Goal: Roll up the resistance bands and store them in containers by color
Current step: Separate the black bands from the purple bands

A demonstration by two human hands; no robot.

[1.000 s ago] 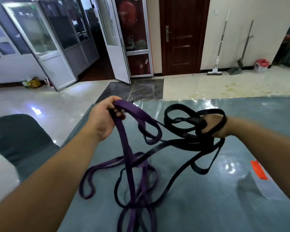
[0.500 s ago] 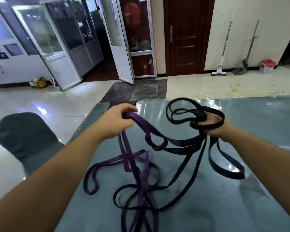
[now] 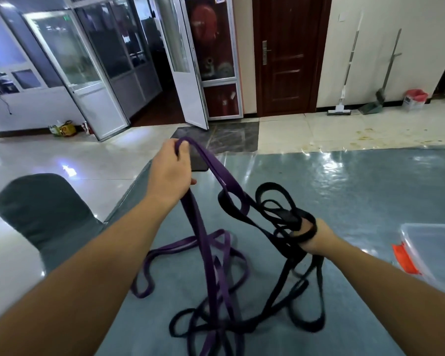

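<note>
Left hand up high, grip curled tight round the purple band; right hand lower, fingers closed through bunched loops of the black band; both bands trail tangled onto the tabletop; clear container at right.

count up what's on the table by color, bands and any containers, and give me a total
Purple bands: 1 tangle, held up by the left hand; separate bands cannot be told apart
Black bands: 1 tangle, gripped by the right hand
Clear container: 1, with an orange latch
Total: 3
</note>
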